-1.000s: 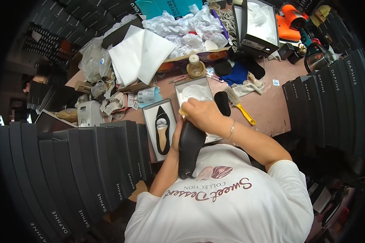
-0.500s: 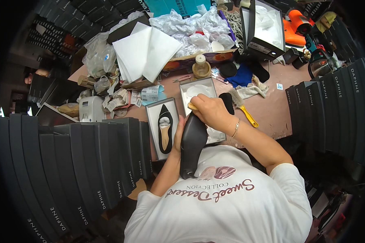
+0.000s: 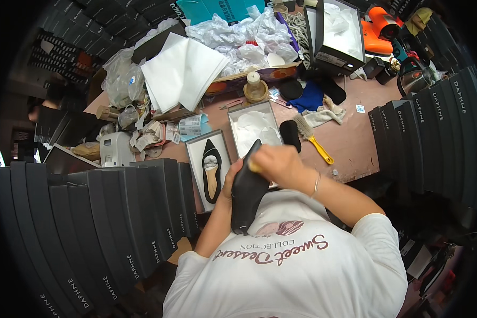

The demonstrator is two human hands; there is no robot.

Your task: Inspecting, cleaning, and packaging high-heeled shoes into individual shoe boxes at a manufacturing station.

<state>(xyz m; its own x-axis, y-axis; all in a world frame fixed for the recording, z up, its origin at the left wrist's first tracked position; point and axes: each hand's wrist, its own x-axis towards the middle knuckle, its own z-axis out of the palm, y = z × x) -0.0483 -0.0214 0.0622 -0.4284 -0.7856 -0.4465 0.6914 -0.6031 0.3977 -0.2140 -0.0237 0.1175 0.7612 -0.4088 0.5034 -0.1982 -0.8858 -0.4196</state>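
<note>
My left hand [image 3: 233, 179] is wrapped round the side of a black pointed shoe [image 3: 248, 199], its smooth dark sole turned up and its toe pointing away from me. The heel end rests against my shirt. Over the front of the sole, my right hand [image 3: 282, 165] is closed on a small yellowish piece, blurred by motion; its exact kind I cannot make out. A matching black shoe [image 3: 211, 175] with a tan insole and paper in its toe lies in a grey shoebox [image 3: 191, 153] at left. Beyond my hands is a second box part [image 3: 231, 117] holding white tissue paper.
A yellow-handled brush [image 3: 319, 148] and black pad [image 3: 290, 135] lie at right. Dark shoeboxes [image 3: 116, 212] stand in rows at left, others [image 3: 416, 138] at right. Behind are a small jar [image 3: 256, 91], white paper sheets [image 3: 181, 74], crumpled paper and an orange tool [image 3: 379, 32].
My right hand has come from the shoe's toe tip nearer to me and to the right, along the sole. The shoe has shifted slightly; my left hand keeps its hold.
</note>
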